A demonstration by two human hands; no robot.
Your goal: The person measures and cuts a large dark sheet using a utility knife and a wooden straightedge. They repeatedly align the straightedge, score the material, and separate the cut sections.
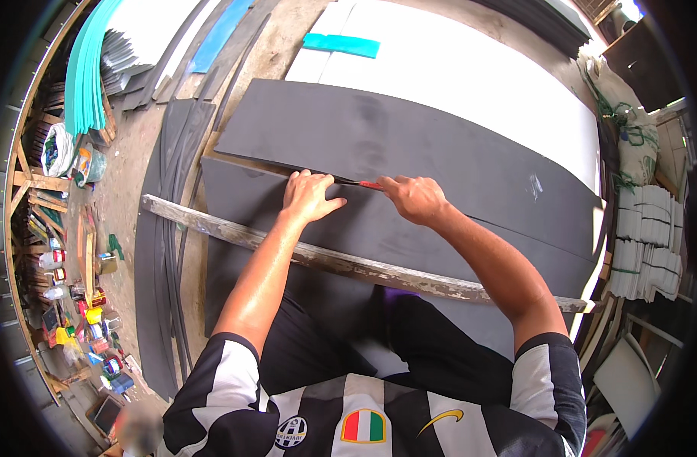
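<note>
My right hand (415, 199) is closed around the red handle of a knife (370, 185). Its narrow dark blade points left and lies along the seam between two dark grey sheets. The far sheet (310, 126) runs along the far side of the seam, and the near sheet (245, 190) lies closer to me. My left hand (312, 196) rests on the near sheet's far edge, fingers laid over it and thumb apart, beside the blade's tip. A long worn wooden strip (348, 263) lies across the near sheet, under my forearms.
Beyond the dark sheets lies a large white sheet (470, 80) with a teal strip (341, 45) on it. Teal sheets (86, 72) stand at the far left. Cans and bottles (97, 327) clutter the left floor. Tied white bundles (645, 240) are stacked at the right.
</note>
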